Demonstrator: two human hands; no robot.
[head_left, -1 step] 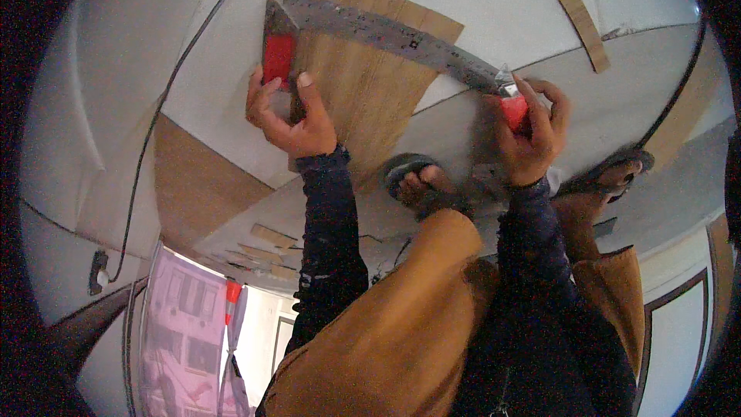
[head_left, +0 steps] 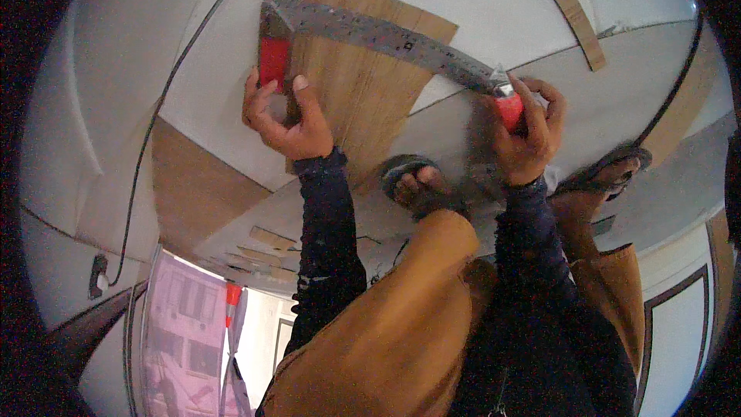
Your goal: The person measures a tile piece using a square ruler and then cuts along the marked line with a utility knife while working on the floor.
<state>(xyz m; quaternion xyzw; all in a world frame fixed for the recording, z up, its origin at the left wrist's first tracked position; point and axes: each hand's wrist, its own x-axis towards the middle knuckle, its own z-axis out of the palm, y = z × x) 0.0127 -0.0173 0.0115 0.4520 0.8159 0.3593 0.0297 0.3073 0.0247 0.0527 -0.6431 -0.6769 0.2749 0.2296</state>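
A metal try square with a marked blade (head_left: 363, 27) and a red stock (head_left: 274, 58) lies across a wood-look plank piece (head_left: 363, 93). My left hand (head_left: 285, 116) grips the red stock at the square's left end, thumb and fingers curled round it. My right hand (head_left: 529, 127) is closed on a red-handled cutter (head_left: 509, 108), whose silver tip points up at the blade's right end.
My sandalled feet (head_left: 421, 185) are just below the plank and at the right. A narrow plank strip (head_left: 567, 11) lies at upper right, several offcuts (head_left: 270, 239) lower left. A black cable (head_left: 158, 108) runs down the left to a socket. A pink sheet (head_left: 181, 324) hangs behind.
My hands, the square and the plank appear slightly further left and a little lower in the picture, as do some surroundings. Both grips are unchanged.
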